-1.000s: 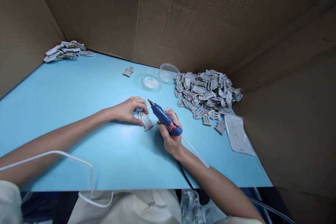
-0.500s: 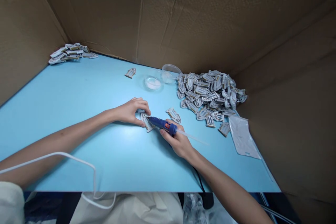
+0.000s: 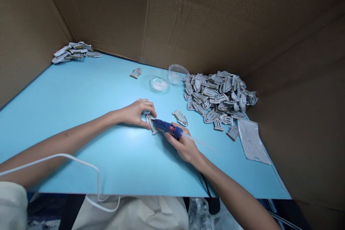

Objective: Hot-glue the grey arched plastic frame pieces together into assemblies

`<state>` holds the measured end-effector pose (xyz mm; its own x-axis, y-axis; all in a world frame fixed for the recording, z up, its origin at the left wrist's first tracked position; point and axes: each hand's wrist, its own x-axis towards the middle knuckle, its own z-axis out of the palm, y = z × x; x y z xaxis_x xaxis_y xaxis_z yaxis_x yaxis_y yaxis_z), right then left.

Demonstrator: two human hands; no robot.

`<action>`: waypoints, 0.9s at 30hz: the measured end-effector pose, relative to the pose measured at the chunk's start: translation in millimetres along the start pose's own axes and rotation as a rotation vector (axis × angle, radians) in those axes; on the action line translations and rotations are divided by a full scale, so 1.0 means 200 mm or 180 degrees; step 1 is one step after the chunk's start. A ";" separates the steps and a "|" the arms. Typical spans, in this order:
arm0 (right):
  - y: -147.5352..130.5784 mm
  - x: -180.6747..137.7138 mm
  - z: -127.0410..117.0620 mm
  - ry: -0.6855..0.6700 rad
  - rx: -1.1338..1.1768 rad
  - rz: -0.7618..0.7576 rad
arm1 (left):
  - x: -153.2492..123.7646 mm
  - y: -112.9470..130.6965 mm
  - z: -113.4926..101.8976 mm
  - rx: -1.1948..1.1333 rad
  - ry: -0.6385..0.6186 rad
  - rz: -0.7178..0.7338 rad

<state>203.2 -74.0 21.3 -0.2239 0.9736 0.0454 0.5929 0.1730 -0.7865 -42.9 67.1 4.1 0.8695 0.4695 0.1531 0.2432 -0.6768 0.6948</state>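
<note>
Blue glue gun [image 3: 168,127] at centre of frame, gripped in the right hand [image 3: 184,143], fingers wrapped round its handle, nozzle aimed down-left over one arched piece [image 3: 152,128]; contact of tip and surface could not be told. Left hand [image 3: 136,113] came in from the left, thumb and fingertips pinching that piece by its edges, just left of centre; whether it lay flat on the blue tabletop [image 3: 107,165] was unclear. Risks, as judged: fingertips sat very near the nozzle, so a slip of the gun or a hard squeeze could have burned them or put glue on skin; a loose pinch could have let the piece skid and smeared the bead; the translucent glue stick [image 3: 198,142], jutting far out behind, could have been knocked by the wrist. Count: one gun, one stick, one piece in the pinch, one spare piece [image 3: 180,118] just right of it, one lone piece [image 3: 136,73] at upper middle; one small stack [image 3: 74,54] at upper left, perhaps ten, overlaps hid the rest; one large heap [image 3: 212,95] right of centre, dozens, too tangled to number; two clear dishes at least, a front dish [image 3: 159,84] and a rear dish [image 3: 178,73]; one whitish pouch [image 3: 253,142] at right; one white cable [image 3: 67,156] at lower left; one black cord [image 3: 207,185] at lower middle-right
</note>
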 end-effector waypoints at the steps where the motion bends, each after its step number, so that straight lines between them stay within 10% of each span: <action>1: 0.00 0.00 0.00 -0.0003 0.0002 0.0003 | 0.00 0.00 0.00 0.0006 -0.0005 0.0000; 27: 0.02 0.00 0.00 0.0020 -0.0011 -0.0077 | 0.01 -0.01 0.00 0.0036 -0.0017 0.0008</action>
<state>205.6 -74.4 18.7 -0.2335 0.9700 0.0682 0.5901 0.1971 -0.7829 -42.0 68.5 2.5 0.8724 0.4649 0.1510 0.2459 -0.6844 0.6864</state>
